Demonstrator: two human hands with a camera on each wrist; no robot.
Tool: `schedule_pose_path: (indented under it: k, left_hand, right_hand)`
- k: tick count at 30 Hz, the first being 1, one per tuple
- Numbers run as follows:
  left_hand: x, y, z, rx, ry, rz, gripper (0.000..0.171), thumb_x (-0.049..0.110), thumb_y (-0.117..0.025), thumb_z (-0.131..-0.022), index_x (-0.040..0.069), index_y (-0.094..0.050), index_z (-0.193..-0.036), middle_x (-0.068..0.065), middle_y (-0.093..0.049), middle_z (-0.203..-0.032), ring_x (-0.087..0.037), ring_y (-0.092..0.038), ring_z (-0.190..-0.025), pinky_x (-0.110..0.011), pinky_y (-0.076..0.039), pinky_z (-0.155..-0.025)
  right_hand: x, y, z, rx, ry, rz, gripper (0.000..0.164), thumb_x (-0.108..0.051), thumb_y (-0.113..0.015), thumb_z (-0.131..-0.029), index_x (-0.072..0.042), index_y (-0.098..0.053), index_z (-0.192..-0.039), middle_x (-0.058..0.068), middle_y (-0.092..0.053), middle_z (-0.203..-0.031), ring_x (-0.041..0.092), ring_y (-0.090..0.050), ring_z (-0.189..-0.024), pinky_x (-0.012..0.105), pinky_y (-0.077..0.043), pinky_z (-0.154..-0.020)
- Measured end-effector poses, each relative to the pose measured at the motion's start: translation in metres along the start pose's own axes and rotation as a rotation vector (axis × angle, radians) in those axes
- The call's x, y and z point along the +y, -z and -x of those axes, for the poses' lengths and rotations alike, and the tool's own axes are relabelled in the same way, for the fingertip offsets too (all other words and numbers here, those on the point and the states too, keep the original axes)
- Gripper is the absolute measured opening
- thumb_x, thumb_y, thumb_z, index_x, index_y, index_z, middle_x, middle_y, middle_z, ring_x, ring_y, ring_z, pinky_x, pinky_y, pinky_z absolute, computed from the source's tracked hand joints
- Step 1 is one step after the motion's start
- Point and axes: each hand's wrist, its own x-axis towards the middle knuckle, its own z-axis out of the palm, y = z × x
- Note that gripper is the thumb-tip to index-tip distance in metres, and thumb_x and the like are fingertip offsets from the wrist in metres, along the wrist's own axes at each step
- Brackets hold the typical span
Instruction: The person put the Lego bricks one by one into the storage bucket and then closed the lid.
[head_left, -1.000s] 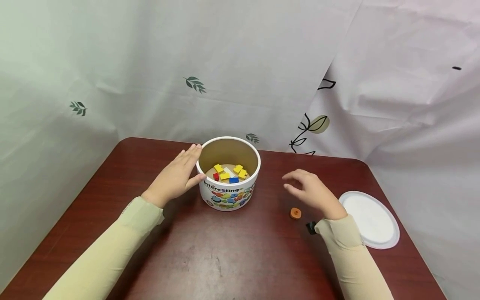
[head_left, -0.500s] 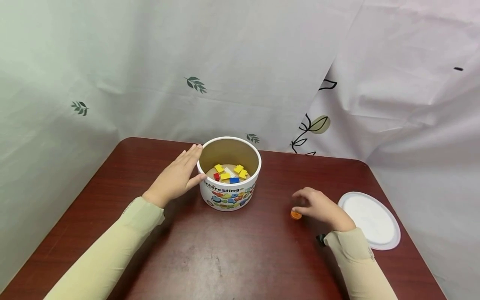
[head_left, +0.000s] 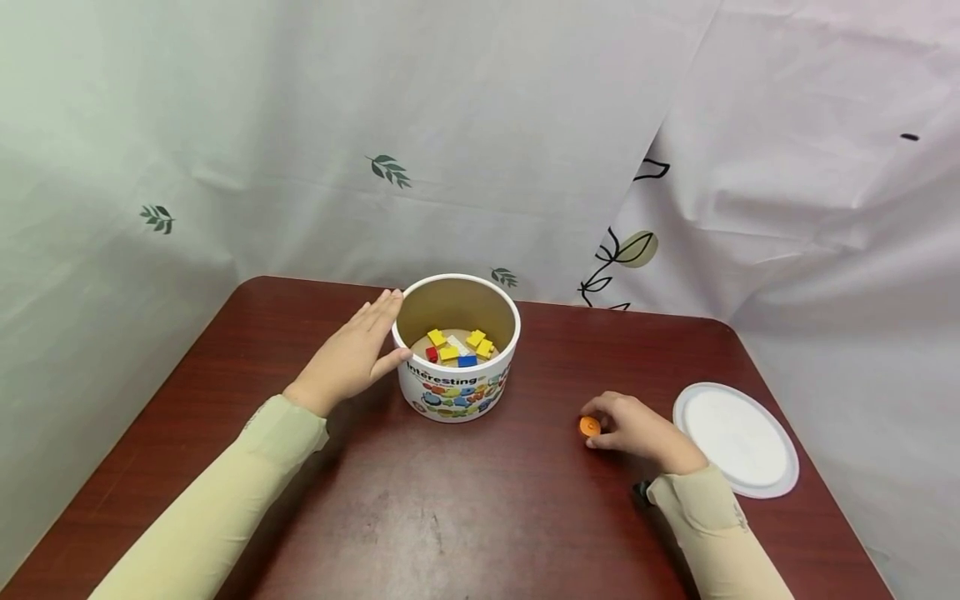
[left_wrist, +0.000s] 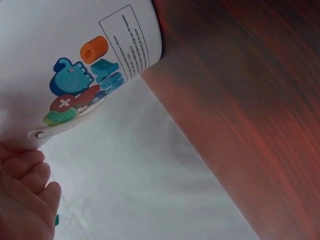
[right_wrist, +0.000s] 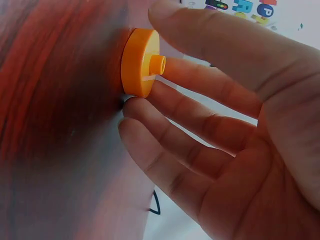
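A white round tub [head_left: 456,392] with colourful print stands mid-table; several yellow, red and blue bricks [head_left: 457,348] lie inside it. My left hand [head_left: 381,332] rests flat against the tub's left wall, fingers straight; the left wrist view shows the printed tub wall [left_wrist: 75,45] right beside my fingers [left_wrist: 25,195]. A small orange round piece [head_left: 590,426] with a peg lies on the table to the right of the tub. My right hand [head_left: 609,423] is down at it, and in the right wrist view thumb and fingers [right_wrist: 200,100] pinch the orange piece [right_wrist: 141,62].
A white round lid [head_left: 738,439] lies flat near the table's right edge, just right of my right hand. The dark red wooden table [head_left: 465,500] has rounded far corners. Leaf-print white cloth [head_left: 480,167] hangs close behind and to both sides.
My right hand has come down from above the table to the orange piece and closed its fingers on it. The left hand and the tub have not moved.
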Motion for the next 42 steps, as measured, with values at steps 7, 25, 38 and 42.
schedule_pose_path:
  k: [7,25,38,42]
  left_hand:
    - [0.0,0.0,0.0,-0.006,0.007,0.006,0.084,0.042,-0.062,-0.1,-0.006,-0.024,-0.157,-0.022,-0.026,-0.164,-0.035,-0.019,-0.154,-0.049,-0.017,-0.126]
    - [-0.003,-0.002,-0.002,-0.015,0.011,0.007,0.085,0.043,-0.062,-0.1,-0.007,-0.024,-0.157,-0.023,-0.025,-0.164,-0.036,-0.02,-0.153,-0.048,-0.016,-0.126]
    - [-0.002,-0.001,-0.001,-0.02,0.02,0.009,0.086,0.043,-0.062,-0.1,-0.007,-0.023,-0.157,-0.022,-0.025,-0.164,-0.035,-0.019,-0.154,-0.048,-0.016,-0.126]
    - [-0.001,-0.001,-0.001,-0.019,0.019,0.011,0.086,0.043,-0.062,-0.1,-0.007,-0.024,-0.157,-0.022,-0.025,-0.164,-0.035,-0.019,-0.154,-0.049,-0.017,-0.125]
  right_hand:
    - [0.001,-0.001,-0.001,0.02,0.01,0.021,0.026,-0.008,-0.084,-0.082,-0.002,-0.072,-0.105,0.0,-0.062,-0.091,0.012,-0.056,-0.078,0.025,-0.052,-0.069]
    - [0.003,-0.003,-0.005,0.058,0.08,0.037,0.023,-0.005,-0.083,-0.082,0.0,-0.072,-0.101,0.001,-0.063,-0.088,0.012,-0.057,-0.075,0.023,-0.051,-0.065]
    - [-0.006,-0.003,-0.007,0.245,0.03,-0.015,0.026,-0.003,-0.081,-0.08,-0.002,-0.074,-0.106,0.0,-0.068,-0.094,0.019,-0.065,-0.084,0.036,-0.059,-0.075]
    - [-0.012,-0.001,-0.01,0.329,0.017,-0.053,0.029,-0.004,-0.083,-0.081,-0.001,-0.074,-0.108,0.002,-0.069,-0.098,0.02,-0.068,-0.086,0.041,-0.06,-0.078]
